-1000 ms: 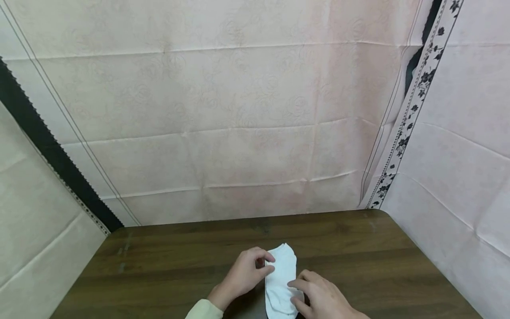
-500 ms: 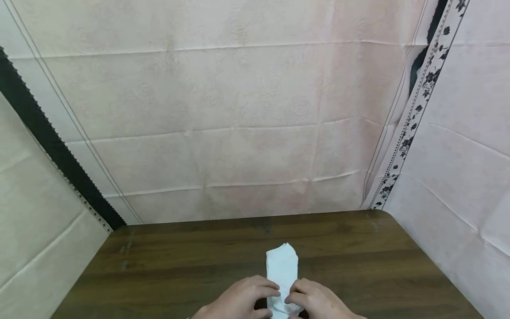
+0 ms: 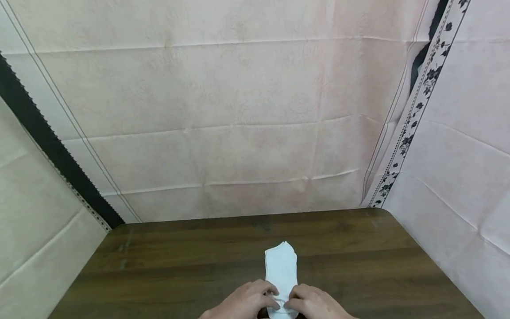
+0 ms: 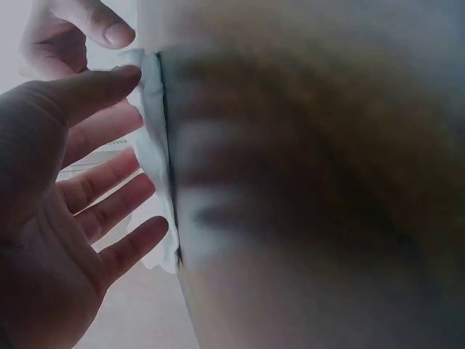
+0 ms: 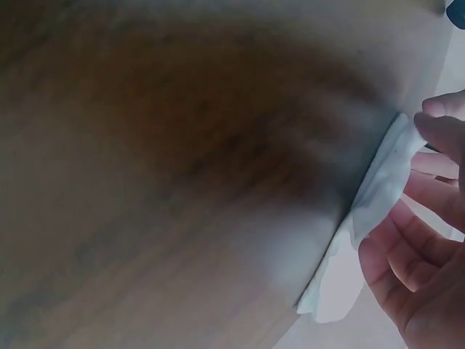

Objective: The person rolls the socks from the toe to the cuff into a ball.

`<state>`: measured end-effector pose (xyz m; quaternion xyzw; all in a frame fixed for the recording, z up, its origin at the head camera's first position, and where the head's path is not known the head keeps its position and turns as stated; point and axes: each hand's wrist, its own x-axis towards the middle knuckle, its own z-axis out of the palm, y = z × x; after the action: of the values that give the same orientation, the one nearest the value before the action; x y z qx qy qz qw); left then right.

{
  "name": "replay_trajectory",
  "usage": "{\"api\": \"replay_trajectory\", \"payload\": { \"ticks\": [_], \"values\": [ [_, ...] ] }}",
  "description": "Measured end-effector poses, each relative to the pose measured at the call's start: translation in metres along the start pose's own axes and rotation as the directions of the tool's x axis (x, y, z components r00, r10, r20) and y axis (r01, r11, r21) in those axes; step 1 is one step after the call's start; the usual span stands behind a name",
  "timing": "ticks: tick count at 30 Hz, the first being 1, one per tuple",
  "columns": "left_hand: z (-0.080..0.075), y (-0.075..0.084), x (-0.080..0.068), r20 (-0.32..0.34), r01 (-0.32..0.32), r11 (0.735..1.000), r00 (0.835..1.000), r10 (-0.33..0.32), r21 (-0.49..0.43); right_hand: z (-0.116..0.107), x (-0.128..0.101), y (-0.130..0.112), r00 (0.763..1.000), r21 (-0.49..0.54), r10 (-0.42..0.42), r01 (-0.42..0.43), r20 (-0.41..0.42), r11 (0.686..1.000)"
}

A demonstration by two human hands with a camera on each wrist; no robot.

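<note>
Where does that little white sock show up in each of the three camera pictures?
Head: white sock bottom centre, on the table, both hands at its near end.
Left wrist: thin white strip, upper left, by fingertips.
Right wrist: white strip, right edge.
Shared landmark: the dark wooden table.

White sock (image 3: 281, 270), flat, lengthwise on the table's near edge

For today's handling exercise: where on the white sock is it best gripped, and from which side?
Probably the near end of the sock, coming from both long edges. It lies flat and narrow, lengthwise away from the person, so the left hand and right hand can pinch opposite edges there; the far toe is a longer reach.
</note>
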<state>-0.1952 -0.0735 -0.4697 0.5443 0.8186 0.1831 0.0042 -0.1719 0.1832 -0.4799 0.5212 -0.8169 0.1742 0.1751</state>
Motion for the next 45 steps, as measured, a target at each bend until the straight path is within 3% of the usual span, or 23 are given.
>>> {"api": "replay_trajectory", "payload": {
  "ticks": [9, 18, 31, 39, 45],
  "values": [
    [0.005, 0.004, 0.001, -0.111, -0.025, 0.999, 0.993, 0.03, 0.048, 0.008, 0.0, -0.002, 0.999, -0.022, 0.041, -0.041, -0.027, 0.999],
    [0.006, 0.006, 0.005, -0.1, 0.009, 0.998, 0.995, -0.002, 0.07, 0.014, 0.0, -0.004, 0.993, -0.052, 0.003, -0.009, -0.118, 0.999],
    [0.006, 0.006, 0.005, -0.135, 0.049, 0.998, 0.99, -0.043, 0.042, 0.014, 0.0, -0.006, 0.994, -0.022, 0.067, -0.069, -0.082, 0.997],
    [0.007, 0.008, 0.006, -0.123, 0.158, 0.987, 0.979, -0.161, -0.031, 0.01, 0.001, -0.012, 0.979, 0.058, 0.204, -0.203, -0.005, 0.977],
    [0.008, 0.011, 0.008, -0.085, 0.293, 0.947, 0.948, -0.306, -0.135, 0.011, 0.002, -0.015, 0.979, 0.057, 0.187, -0.183, -0.075, 0.981]
  ]
}}
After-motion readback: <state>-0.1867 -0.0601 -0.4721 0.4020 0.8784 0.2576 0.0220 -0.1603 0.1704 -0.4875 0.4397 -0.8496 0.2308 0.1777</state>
